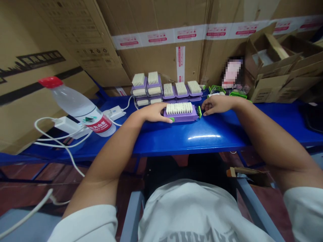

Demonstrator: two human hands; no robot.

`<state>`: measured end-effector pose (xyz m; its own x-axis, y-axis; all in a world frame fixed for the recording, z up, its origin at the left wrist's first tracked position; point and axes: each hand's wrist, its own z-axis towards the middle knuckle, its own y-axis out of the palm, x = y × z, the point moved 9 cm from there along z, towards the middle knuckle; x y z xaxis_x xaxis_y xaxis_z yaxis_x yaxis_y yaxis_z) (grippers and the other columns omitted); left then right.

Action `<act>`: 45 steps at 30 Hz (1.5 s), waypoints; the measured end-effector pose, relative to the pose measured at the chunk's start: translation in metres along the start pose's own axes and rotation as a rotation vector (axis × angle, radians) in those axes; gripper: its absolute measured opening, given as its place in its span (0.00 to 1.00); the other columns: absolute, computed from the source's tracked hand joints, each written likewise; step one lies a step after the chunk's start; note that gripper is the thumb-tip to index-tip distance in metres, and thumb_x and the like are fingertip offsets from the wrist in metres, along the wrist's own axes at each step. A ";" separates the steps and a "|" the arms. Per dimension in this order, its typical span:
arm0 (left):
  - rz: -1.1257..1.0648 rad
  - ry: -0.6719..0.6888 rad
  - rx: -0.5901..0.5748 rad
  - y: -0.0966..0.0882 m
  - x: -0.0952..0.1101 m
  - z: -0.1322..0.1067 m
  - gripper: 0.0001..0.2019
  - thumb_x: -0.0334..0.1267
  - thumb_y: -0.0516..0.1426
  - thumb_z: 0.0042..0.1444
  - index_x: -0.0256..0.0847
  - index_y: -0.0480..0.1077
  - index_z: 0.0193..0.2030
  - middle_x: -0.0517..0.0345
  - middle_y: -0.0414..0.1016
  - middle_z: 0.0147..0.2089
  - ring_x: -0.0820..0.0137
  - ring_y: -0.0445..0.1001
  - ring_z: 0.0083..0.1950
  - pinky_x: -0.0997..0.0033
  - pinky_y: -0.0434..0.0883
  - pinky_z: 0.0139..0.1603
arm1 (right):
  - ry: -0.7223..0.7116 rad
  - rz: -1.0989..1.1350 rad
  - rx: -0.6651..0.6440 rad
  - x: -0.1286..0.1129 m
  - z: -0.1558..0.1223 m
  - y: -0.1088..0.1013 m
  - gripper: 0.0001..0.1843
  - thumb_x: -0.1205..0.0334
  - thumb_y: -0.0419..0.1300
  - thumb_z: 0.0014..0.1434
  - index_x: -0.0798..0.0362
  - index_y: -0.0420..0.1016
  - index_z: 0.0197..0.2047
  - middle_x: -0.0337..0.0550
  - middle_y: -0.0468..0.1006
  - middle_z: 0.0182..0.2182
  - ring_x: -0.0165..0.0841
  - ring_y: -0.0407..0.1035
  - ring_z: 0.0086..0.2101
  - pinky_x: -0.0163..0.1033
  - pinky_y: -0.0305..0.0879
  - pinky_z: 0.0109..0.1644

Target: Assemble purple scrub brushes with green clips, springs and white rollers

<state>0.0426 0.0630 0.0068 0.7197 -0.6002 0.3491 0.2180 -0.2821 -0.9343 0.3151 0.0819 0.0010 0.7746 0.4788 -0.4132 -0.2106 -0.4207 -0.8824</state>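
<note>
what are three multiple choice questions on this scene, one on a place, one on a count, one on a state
1. Where is the water bottle with the red cap, relative to the left hand?
A. Further left
B. Directly under it
C. Behind the row of brushes

2. How many purple brushes stand in the single row right of the stacks?
A. Two
B. Three
C. Five

3. Which way do the white bristles of the purple brush between the hands face?
A. Down onto the table
B. Toward the person's chest
C. Up

Answers:
1. A, the bottle lies left of the left hand, beside a white charger.
2. B, three bristle tops show side by side in that row.
3. C, the bristles show on top, with the left hand and the right hand at either end.
</note>
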 end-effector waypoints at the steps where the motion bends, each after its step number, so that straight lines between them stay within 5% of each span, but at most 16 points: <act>1: 0.000 0.001 -0.001 0.000 0.000 0.000 0.48 0.67 0.72 0.58 0.46 0.73 0.80 0.44 0.79 0.81 0.42 0.80 0.78 0.51 0.76 0.76 | 0.000 0.004 0.002 0.001 0.000 0.000 0.35 0.28 0.74 0.53 0.49 0.90 0.49 0.49 0.91 0.38 0.50 0.84 0.41 0.51 0.75 0.48; 10: -0.002 0.021 0.011 0.000 0.000 0.001 0.48 0.65 0.73 0.59 0.46 0.73 0.81 0.45 0.79 0.81 0.43 0.80 0.77 0.52 0.77 0.75 | -0.025 -0.025 0.031 -0.004 0.006 0.003 0.27 0.32 0.71 0.59 0.49 0.87 0.43 0.48 0.89 0.35 0.47 0.83 0.40 0.50 0.74 0.47; 45: -0.013 -0.002 0.000 0.000 0.002 0.000 0.46 0.66 0.72 0.58 0.44 0.74 0.78 0.43 0.79 0.80 0.43 0.81 0.77 0.53 0.77 0.75 | -0.011 0.009 0.023 -0.005 0.004 0.004 0.31 0.29 0.73 0.56 0.49 0.84 0.45 0.46 0.86 0.33 0.45 0.80 0.38 0.49 0.70 0.46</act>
<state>0.0435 0.0618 0.0072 0.7178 -0.5952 0.3613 0.2274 -0.2900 -0.9296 0.3077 0.0811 -0.0015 0.7663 0.4833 -0.4232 -0.2311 -0.4073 -0.8836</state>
